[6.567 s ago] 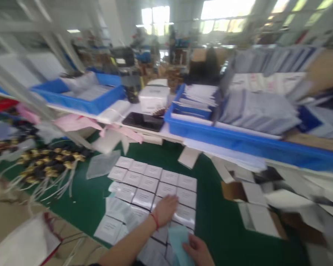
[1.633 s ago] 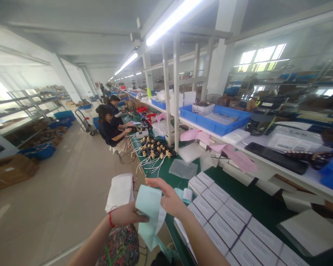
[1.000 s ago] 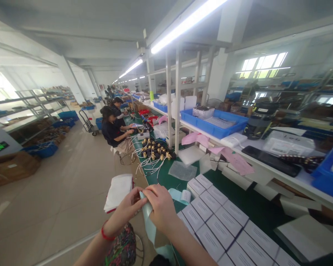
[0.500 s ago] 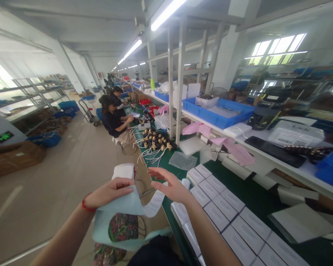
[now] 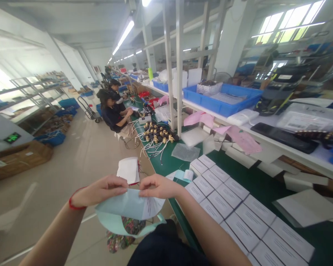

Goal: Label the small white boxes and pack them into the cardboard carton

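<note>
Both hands are over the table's left edge, with a long pale blue-green strip of label backing (image 5: 119,207) between them. My left hand (image 5: 105,189), a red band at its wrist, pinches the strip's upper edge. Close beside it, my right hand (image 5: 161,186) has thumb and fingers pressed together on the same edge, near white printed labels (image 5: 151,207). The strip loops down below the hands. More of it lies curled at the table edge as a small label roll (image 5: 188,175). Rows of white boxes (image 5: 237,184) with printed tops stand right of my right hand.
The green table (image 5: 170,160) carries a heap of brass-ended fittings with white wires (image 5: 158,132) and bubble wrap (image 5: 185,152). A shelf above holds a blue tray (image 5: 222,105). Two people sit farther along the left side. A white-covered stool (image 5: 128,170) stands by the aisle.
My right hand has moved left and down from above the strip, its spread fingers now closed on the strip's edge beside my left hand. The view has shifted slightly.
</note>
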